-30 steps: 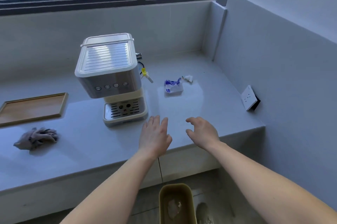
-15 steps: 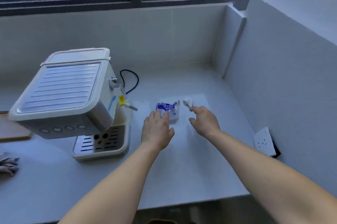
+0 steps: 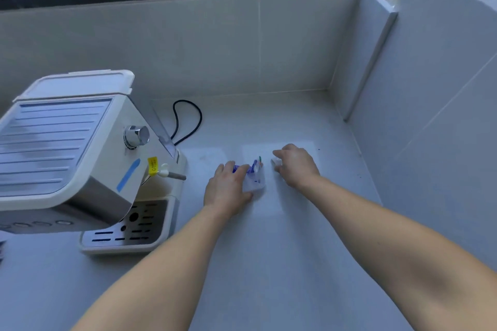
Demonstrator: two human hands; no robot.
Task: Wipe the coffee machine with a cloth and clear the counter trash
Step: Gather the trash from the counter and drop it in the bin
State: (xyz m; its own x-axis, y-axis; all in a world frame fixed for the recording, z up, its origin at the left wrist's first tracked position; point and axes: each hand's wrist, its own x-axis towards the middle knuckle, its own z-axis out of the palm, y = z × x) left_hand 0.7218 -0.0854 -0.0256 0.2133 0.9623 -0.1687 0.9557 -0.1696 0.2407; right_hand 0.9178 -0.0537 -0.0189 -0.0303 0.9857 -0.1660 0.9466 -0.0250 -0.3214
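A crumpled blue and white wrapper (image 3: 255, 178) lies on the grey counter (image 3: 269, 263), right of the white coffee machine (image 3: 80, 147). My left hand (image 3: 228, 192) covers the wrapper's left side, fingers over it and thumb at its near edge. Just right of the wrapper, my right hand (image 3: 295, 166) curls its fingertips round a small white paper scrap (image 3: 275, 161). Only a sliver of the grey cloth (image 3: 1, 247) shows at the left edge.
The machine's steam wand (image 3: 174, 176) with a yellow tag sticks out toward my left hand. A black power cord (image 3: 188, 120) loops behind the machine. Tiled walls close the counter at the back and right, below a window.
I have leaned in closer to the counter. Both hands moved forward: the left came onto the wrapper, the right closed on the white scrap.
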